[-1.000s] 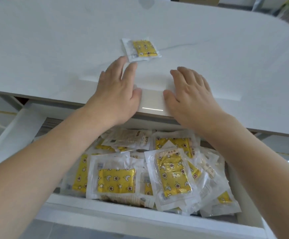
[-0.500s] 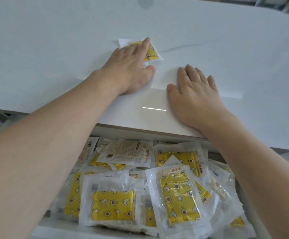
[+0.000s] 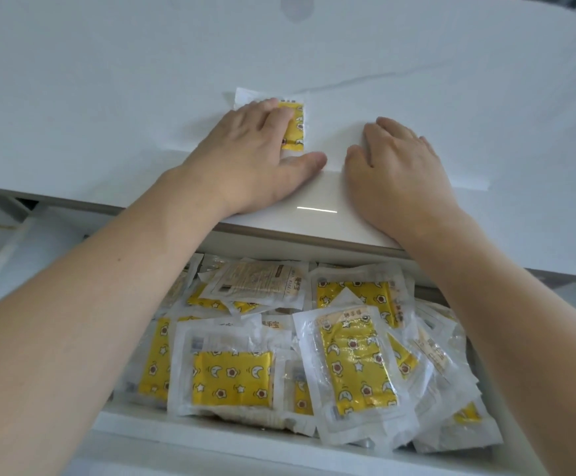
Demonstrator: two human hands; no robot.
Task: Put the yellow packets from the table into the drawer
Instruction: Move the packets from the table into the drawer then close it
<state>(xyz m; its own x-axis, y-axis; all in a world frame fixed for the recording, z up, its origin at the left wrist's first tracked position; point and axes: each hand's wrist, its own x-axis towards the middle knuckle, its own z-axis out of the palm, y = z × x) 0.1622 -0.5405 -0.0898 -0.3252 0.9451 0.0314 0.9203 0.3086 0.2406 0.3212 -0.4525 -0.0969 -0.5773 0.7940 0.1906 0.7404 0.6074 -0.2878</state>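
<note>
Nearest, at six o'clock, the open white drawer (image 3: pixel 211 438) is heaped with crinkled clear-plastic sachets with yellow printed pads inside (image 3: pixel 358 365); they are flat, square and glossy, they overlap loosely, and some tilt against each other. The heap looks high toward five o'clock, so another sachet dropped there could, I judge, slide over the front lip or catch under the counter edge when the drawer closes. The film looks slick, so the stack probably shifts easily.

Beyond, toward twelve o'clock, lies the smooth, pale, faintly veined counter (image 3: pixel 108 97), glossy enough to show a bright reflected line near its front edge.

The left hand (image 3: pixel 245 159) lies flat on the counter, fingers spread and pressing on the last yellow-and-clear square plastic packet on the counter (image 3: pixel 295 121). This grip is a flat press and no pinch: nothing is closed round the packet, and only its right strip and far corner show past the fingers. The right hand (image 3: pixel 400 166) rests at three o'clock of the left, palm down, open and empty, well clear of the packet.

The main risk I see:
- A thin, flat packet on a polished top gives the fingertips no edge, so a pinch may slip off the film.
- Dragging it toward the counter edge at six o'clock seems easier, but if the press lets go early the packet could skate off and miss the drawer, or fall behind the heap.
</note>
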